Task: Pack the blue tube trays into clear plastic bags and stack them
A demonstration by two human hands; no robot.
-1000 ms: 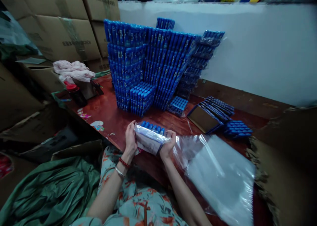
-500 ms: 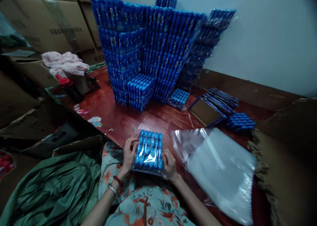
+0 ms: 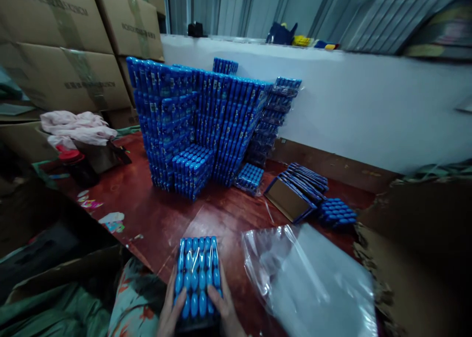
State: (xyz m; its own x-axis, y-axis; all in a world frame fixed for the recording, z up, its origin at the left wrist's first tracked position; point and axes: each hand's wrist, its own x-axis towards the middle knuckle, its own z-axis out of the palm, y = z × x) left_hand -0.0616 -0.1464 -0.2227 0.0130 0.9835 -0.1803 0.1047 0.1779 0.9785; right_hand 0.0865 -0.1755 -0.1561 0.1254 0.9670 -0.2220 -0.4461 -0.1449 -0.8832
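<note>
A plastic-wrapped pack of blue-capped tubes (image 3: 197, 278) stands at the near edge of the reddish wooden table (image 3: 155, 219), caps facing me. My left hand (image 3: 170, 313) presses its left side and my right hand (image 3: 225, 311) its right side, fingers laid over the lower caps. Both hands grip the pack between them. Their wrists are cut off by the bottom of the view.
A tall stack of blue packs (image 3: 199, 115) stands at mid-table against a white wall. Clear plastic bags (image 3: 309, 283) lie to the right. Flat blue boxes (image 3: 295, 192) and a loose pack (image 3: 337, 213) lie beyond. Cardboard cartons (image 3: 62, 46) stand left, a torn carton (image 3: 420, 248) right.
The pack went from held up in the bag, to lying caps-up, to standing at the table edge nearer me. The view tilted up, showing the wall's top.
</note>
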